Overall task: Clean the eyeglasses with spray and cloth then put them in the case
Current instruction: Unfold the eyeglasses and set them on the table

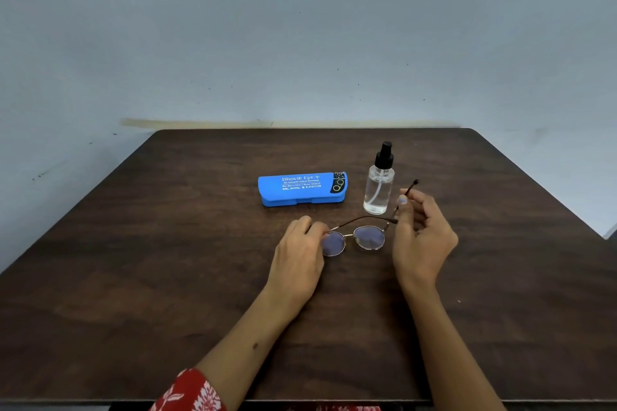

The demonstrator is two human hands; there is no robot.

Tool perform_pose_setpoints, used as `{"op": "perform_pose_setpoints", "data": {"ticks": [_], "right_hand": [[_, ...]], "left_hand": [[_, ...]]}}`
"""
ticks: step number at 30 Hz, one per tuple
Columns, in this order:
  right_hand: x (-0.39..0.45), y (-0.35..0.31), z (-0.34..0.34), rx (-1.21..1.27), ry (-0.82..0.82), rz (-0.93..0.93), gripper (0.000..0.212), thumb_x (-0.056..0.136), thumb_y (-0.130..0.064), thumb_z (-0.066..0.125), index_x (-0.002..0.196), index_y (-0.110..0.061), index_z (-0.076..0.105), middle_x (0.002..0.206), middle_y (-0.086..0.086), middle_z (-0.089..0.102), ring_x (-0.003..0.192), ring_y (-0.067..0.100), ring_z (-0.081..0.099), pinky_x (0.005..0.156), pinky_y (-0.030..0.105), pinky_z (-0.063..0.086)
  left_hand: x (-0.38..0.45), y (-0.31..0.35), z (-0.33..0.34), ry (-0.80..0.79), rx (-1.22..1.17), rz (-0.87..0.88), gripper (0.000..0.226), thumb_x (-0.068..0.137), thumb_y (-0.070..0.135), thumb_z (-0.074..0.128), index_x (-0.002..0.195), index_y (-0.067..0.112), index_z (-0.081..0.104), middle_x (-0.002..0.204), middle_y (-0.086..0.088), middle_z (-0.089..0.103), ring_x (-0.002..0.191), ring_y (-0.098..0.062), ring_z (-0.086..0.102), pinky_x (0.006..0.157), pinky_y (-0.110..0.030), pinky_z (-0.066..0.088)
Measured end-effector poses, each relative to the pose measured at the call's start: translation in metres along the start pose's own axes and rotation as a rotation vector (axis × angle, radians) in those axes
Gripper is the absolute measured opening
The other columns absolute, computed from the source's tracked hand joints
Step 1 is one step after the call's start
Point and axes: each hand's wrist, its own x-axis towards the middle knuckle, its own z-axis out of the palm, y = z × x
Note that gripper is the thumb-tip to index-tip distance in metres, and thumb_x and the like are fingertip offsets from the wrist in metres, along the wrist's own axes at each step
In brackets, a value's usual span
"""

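Dim even light, wide-angle edge distortion

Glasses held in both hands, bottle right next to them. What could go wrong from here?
1. The right hand pinches one temple of the eyeglasses close beside the upright spray bottle; a careless swing might tip it.
2. The left hand has fingers at the lens edge, so it may smear the lens.
3. The blue case is closed and no cloth shows; wiping may stall until one is found.

On the blue case [302, 188] lid you can read "Bhavik Eye +" in white; the smaller lines beneath include "BHEL, BHOPAL" and a blurred number.
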Motion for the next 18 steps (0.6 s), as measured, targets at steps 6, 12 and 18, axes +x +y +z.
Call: {"op": "perform_pose_setpoints", "data": {"ticks": [6, 12, 18], "right_hand": [[0.0012, 0.0004, -0.0002, 0.048, 0.002, 0.012, 0.014, 0.089, -0.012, 0.060, 0.097, -0.016, 0.070, 0.081, -0.005, 0.069, 0.073, 0.011, 0.066, 0.063, 0.017, 0.051], [0.0018, 0.0041, -0.0003, 0.008, 0.026, 0.016, 0.015, 0.089, -0.011, 0.059, 0.098, -0.017, 0.070, 0.085, 0.001, 0.071, 0.073, 0.019, 0.066, 0.065, 0.035, 0.055], [0.0020, 0.0047, -0.0016, -0.063, 0.068, 0.029, 0.014, 0.090, -0.014, 0.056, 0.099, -0.015, 0.067, 0.086, 0.006, 0.071, 0.072, 0.023, 0.067, 0.065, 0.041, 0.056]], "left_hand": [[0.0005, 0.0019, -0.0003, 0.002, -0.023, 0.005, 0.020, 0.089, 0.004, 0.055, 0.107, 0.005, 0.064, 0.103, -0.012, 0.061, 0.090, -0.022, 0.056, 0.074, -0.029, 0.044], [0.0003, 0.0005, -0.0015, 0.098, -0.190, -0.055, 0.008, 0.088, 0.003, 0.057, 0.093, 0.004, 0.063, 0.091, -0.008, 0.062, 0.079, -0.015, 0.057, 0.071, -0.025, 0.047], [0.0019, -0.0053, -0.0008, 0.150, -0.357, -0.112, 0.006, 0.085, 0.000, 0.063, 0.088, 0.004, 0.065, 0.084, -0.004, 0.068, 0.079, -0.014, 0.065, 0.074, -0.030, 0.054]]}}
